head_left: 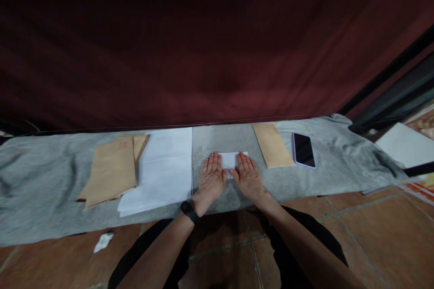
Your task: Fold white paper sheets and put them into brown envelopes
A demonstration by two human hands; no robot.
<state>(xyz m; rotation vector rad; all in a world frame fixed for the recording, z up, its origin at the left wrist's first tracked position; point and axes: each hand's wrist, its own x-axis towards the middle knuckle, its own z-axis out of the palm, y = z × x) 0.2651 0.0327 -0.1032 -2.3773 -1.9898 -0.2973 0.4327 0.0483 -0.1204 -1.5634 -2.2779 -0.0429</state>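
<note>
Both hands lie flat, palms down, on a small folded white paper (231, 159) in the middle of a grey cloth-covered surface (40, 180). My left hand (211, 178) covers the paper's left end, fingers stretched out together; a black band sits on that wrist. My right hand (248, 175) presses the paper's right end, fingers likewise flat. Only the paper's top strip shows between and beyond the fingers.
A stack of white sheets (162, 169) lies left of my hands, with brown envelopes (111, 169) further left. A single brown envelope (273, 145) and a dark phone (303, 150) lie to the right. A dark red curtain (203, 54) hangs behind. A crumpled paper scrap (103, 241) rests on the tiled floor.
</note>
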